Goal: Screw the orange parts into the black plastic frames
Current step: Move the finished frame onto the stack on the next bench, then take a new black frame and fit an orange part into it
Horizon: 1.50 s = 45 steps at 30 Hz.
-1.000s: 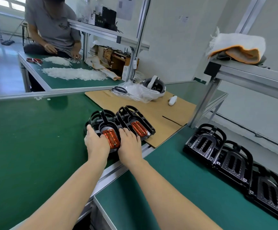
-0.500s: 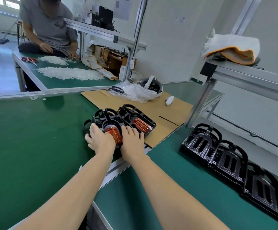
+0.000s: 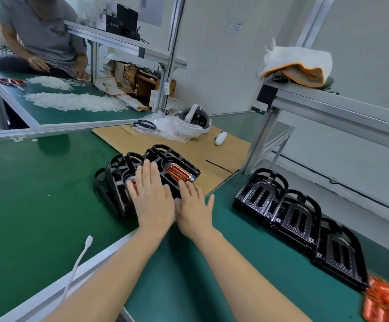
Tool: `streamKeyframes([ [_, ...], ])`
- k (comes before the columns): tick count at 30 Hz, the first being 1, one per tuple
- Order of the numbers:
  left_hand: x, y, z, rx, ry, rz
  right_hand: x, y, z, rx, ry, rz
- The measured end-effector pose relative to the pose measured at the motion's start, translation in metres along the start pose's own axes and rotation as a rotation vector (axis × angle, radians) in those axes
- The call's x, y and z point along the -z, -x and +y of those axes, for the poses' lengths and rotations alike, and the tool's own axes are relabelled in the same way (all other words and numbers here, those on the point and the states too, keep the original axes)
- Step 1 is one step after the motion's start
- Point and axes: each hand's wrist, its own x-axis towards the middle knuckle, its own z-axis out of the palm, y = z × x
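- The left hand [image 3: 152,201] lies flat, fingers straight and spread, pressing on the nearer black plastic frame [image 3: 116,182] on the green bench mat [image 3: 37,194]; it covers most of that frame's orange oval insert [image 3: 132,183], only a sliver showing by the fingers
- The right hand [image 3: 194,210] rests flat beside it, fingers relaxed and extended, tips touching the second black frame [image 3: 163,156], just short of its exposed orange insert [image 3: 178,173]
- That second frame sits partly on a brown cardboard sheet [image 3: 212,154]
- Three more empty black frames [image 3: 298,219] stand in a row to the right
- A blurred heap of orange parts [image 3: 386,300] lies at the bottom right corner
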Motion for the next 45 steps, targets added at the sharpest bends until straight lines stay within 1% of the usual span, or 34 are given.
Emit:
streamKeyframes([
  [4,-0.016,0.018,0.021,-0.103,0.084,-0.14,0.014,0.023,0.037,-0.112,-0.006,0.035],
  [10,-0.047,0.044,0.052,-0.187,0.073,-0.315,0.033,0.055,0.096,-0.286,0.061,0.102],
  [14,-0.071,0.049,0.075,-0.242,0.088,-0.494,0.039,0.065,0.121,-0.397,0.106,0.141],
  [18,-0.092,0.043,0.101,-0.233,0.1,-0.646,0.045,0.067,0.136,-0.476,0.152,0.146],
  [23,-0.106,0.037,0.121,-0.168,0.094,-0.744,0.051,0.065,0.148,-0.522,0.156,0.116],
  [26,-0.109,0.035,0.128,-0.15,0.118,-0.765,0.052,0.063,0.151,-0.524,0.152,0.095],
  [32,-0.109,0.035,0.132,-0.095,0.215,-0.745,0.048,0.057,0.151,-0.511,0.124,0.071],
  [38,-0.101,0.041,0.135,-0.063,0.361,-0.668,0.049,0.061,0.152,-0.547,0.047,0.1],
  [40,-0.098,0.046,0.136,-0.025,0.505,-0.634,0.052,0.065,0.152,-0.547,0.018,0.147],
  [42,-0.093,0.052,0.138,0.033,0.659,-0.579,0.056,0.071,0.153,-0.525,-0.018,0.229],
  [45,-0.086,0.063,0.142,0.133,0.774,-0.49,0.064,0.087,0.154,-0.44,-0.154,0.361],
])
